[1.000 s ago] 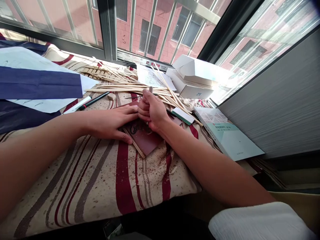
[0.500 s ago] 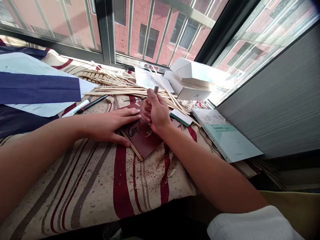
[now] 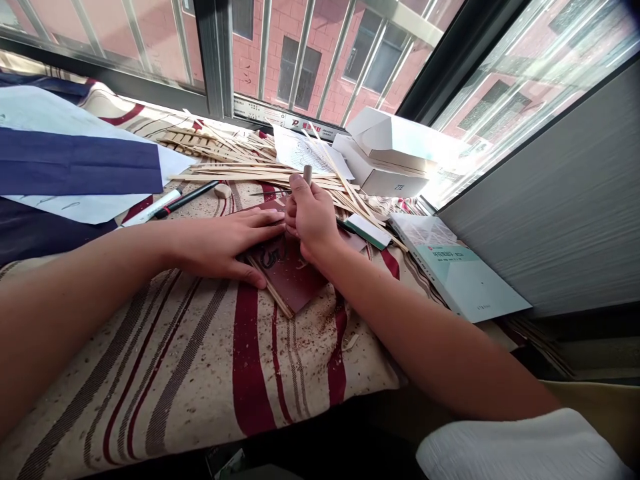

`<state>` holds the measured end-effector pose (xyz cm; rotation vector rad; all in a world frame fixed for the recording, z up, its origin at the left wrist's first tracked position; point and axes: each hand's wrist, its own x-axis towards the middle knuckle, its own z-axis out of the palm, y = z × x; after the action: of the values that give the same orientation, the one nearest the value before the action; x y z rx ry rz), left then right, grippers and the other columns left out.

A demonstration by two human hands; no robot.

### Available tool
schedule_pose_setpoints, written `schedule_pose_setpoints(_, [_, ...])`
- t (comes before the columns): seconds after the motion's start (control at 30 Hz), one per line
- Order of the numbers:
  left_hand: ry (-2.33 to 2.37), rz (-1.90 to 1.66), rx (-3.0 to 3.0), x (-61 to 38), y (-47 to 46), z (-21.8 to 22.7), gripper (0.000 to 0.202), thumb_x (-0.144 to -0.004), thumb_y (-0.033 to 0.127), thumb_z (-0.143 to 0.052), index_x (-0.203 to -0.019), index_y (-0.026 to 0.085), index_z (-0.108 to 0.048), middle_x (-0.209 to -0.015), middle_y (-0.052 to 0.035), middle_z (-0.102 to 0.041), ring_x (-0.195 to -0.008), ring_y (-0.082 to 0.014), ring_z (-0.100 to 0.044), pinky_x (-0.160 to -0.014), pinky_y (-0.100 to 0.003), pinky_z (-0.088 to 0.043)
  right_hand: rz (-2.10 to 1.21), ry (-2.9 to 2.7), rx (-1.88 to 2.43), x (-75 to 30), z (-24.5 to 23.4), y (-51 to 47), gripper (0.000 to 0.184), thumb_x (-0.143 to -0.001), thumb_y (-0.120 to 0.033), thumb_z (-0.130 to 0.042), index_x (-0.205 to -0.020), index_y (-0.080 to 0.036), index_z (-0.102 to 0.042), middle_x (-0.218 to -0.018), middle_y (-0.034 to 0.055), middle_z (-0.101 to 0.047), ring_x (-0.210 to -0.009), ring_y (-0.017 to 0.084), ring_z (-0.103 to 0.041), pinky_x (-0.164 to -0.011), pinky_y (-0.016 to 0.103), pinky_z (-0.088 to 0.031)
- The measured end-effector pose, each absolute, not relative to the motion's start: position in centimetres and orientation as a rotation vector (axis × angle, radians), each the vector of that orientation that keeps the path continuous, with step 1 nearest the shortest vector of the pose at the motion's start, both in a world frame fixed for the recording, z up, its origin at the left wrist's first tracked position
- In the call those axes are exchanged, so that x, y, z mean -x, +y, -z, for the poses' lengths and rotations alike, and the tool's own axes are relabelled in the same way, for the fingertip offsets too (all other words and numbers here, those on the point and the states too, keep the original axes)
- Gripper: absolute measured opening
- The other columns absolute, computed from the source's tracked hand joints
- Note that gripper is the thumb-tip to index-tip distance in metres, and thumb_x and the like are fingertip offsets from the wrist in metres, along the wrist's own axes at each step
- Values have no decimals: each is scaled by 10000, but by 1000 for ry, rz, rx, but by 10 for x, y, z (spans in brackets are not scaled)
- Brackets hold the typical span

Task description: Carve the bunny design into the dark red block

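Observation:
My left hand (image 3: 220, 243) lies flat with fingers stretched out, pressing down on a dark red board (image 3: 290, 270) that lies on a striped cloth (image 3: 200, 347). My right hand (image 3: 310, 220) is closed in a fist around a small carving tool (image 3: 307, 175) whose grey handle end sticks up above my thumb. The tool's tip is hidden under my hand, over the board. A thin wooden stick (image 3: 270, 288) lies along the board's left edge. Wood shavings are scattered on the cloth around the board.
A pile of thin wooden strips (image 3: 240, 167) lies behind my hands by the window. White boxes (image 3: 385, 157) stand at the back right, a book (image 3: 457, 267) to the right. Blue and white paper sheets (image 3: 75, 167) and two pens (image 3: 173, 203) lie left.
My right hand with the tool has shifted slightly over the board, towards me and back again. My left hand has stayed flat on the board.

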<state>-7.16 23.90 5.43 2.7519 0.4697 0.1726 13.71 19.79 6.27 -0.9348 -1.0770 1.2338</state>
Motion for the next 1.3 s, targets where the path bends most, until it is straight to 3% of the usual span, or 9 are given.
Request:
schedule_pose_setpoints(0.3, [419, -205, -2762, 72, 241, -56, 1117, -1017, 982, -676, -1911, 347, -465, -2008, -115, -388, -1867, -463, -313, -1537, -545, -295, -1430, -1000, 848, -133, -80, 183, 658, -1180, -626, -735, -816, -309, -288, -570, -143, -213, -509, 87, -102, -421, 232, -139])
schedule_pose_setpoints(0.43, [425, -182, -2750, 72, 238, -60, 1003, -1050, 909, -698, -1863, 342, -548, -1909, -124, -538, -1803, -450, -441, -1511, -554, -358, -1595, -1042, 801, -136, -84, 181, 677, -1186, -641, -712, -796, -304, -272, -570, -134, -205, -516, 91, -96, -421, 216, -130])
schedule_pose_setpoints(0.53, [460, -166, -2722, 71, 237, -62, 1011, -1018, 928, -724, -1827, 336, -598, -1867, -127, -584, -1794, -459, -453, -1501, -553, -383, -1678, -1020, 779, -141, -85, 182, 702, -1181, -671, -701, -787, -297, -257, -578, -132, -181, -515, 92, -84, -419, 205, -126])
schedule_pose_setpoints(0.8, [536, -116, -2706, 70, 236, -63, 1144, -973, 997, -707, -1880, 324, -523, -1964, -127, -458, -1809, -469, -428, -1519, -555, -345, -1751, -874, 811, -143, -90, 185, 734, -1193, -690, -679, -754, -272, -265, -569, -139, -198, -482, 68, -80, -397, 155, -118])
schedule_pose_setpoints(1.0, [533, -103, -2724, 72, 238, -59, 1214, -981, 1030, -661, -1928, 304, -435, -2029, -153, -327, -1875, -489, -287, -1536, -585, -284, -1761, -750, 1033, -144, -101, 181, 667, -1277, -529, -573, -737, -268, -282, -541, -144, -214, -469, 56, -54, -381, 153, -91])
schedule_pose_setpoints(1.13, [529, -123, -2732, 75, 241, -53, 1221, -1000, 1014, -656, -1949, 297, -378, -2052, -150, -259, -1892, -479, -243, -1534, -565, -286, -1548, -801, 948, -149, -99, 178, 704, -1193, -604, -727, -748, -278, -289, -543, -149, -214, -480, 64, -64, -378, 168, -112])
schedule_pose_setpoints(1.3, [527, -132, -2738, 77, 242, -51, 1198, -998, 1008, -679, -1927, 292, -433, -2051, -157, -254, -1889, -481, -253, -1533, -568, -290, -1430, -925, 874, -144, -90, 175, 706, -1155, -665, -757, -757, -290, -311, -553, -135, -237, -482, 79, -101, -379, 200, -150])
